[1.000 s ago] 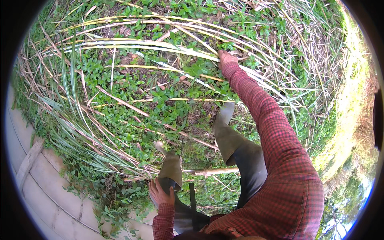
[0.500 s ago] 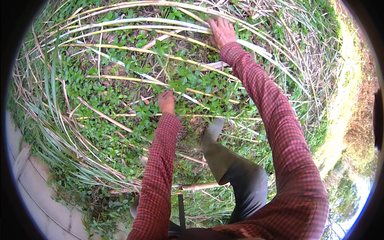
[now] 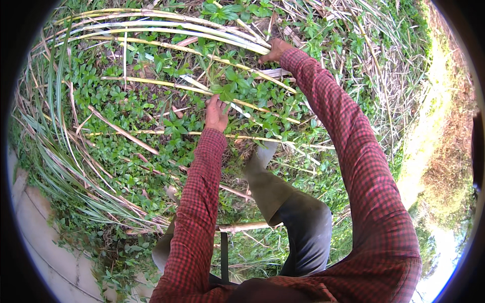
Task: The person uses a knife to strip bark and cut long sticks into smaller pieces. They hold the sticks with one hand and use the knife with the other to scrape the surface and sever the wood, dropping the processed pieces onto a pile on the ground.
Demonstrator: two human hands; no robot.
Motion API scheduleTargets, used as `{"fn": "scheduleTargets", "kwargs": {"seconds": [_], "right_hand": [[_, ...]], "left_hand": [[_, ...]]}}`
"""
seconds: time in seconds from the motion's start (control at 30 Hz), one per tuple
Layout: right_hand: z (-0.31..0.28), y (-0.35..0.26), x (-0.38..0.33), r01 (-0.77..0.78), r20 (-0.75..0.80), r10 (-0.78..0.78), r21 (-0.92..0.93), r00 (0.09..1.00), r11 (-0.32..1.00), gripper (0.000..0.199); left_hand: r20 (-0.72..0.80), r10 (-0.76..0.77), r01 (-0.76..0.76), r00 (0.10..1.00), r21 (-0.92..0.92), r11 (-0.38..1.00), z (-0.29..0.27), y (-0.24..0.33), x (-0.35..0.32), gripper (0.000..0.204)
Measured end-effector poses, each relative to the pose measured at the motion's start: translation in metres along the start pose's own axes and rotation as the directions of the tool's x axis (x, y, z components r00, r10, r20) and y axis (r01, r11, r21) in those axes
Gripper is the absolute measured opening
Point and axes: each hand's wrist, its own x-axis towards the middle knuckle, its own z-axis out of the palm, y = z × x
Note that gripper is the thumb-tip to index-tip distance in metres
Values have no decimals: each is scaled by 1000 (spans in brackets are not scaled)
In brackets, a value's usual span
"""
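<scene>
Head view: both arms in red-checked woven sleeves reach fwd over rough ground. Left hand point(image 3: 216, 114) is curled narrow into a clump of broad-leaved green weeds point(image 3: 233, 91), fingers bent around leafy stems just above the middle of the frame; how firm the grip is can't be told. Right hand point(image 3: 275, 50) sits further out, near the top, closed on the end of a bundle of long pale-yellow cane stalks point(image 3: 166, 30) that arc leftward, smooth and rigid, with dry papery sheaths. More thin stalks cross the weeds between the 2 hands. Ground point(image 3: 126, 108) is a dense mat of small glossy leaves over brown soil and dry straw. Long flat grass blades point(image 3: 55, 161) fan along the left, beside a grey concrete edge point(image 3: 35, 237). A knee in grey-olive trousers point(image 3: 298, 222) pokes up, lower centre. Outdoors, sunlit patch at right.
</scene>
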Motion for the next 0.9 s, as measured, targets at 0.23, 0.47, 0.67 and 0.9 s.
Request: {"fn": "scheduleTargets", "kwargs": {"seconds": [0.23, 0.47, 0.67, 0.9], "right_hand": [[76, -24, -58, 234, -282, -233, -30, 931, 972, 60], [90, -20, -32, 77, -79, -68, 109, 995, 991, 67], [80, -62, -134, 76, 140, -104, 192, 985, 978, 75], [14, -153, -363, 118, -225, -159, -183, 961, 976, 95]], "left_hand": [[54, -41, 43, 998, -35, 998, 5, 6, -15, 33], [-2, -31, 31, 1000, 75, 997, 12, 2, -14, 45], [48, 25, -31, 999, 110, 993, 62, 13, -106, 63], [249, 50, -98, 967, 185, 978, 142, 67, -291, 45]]}}
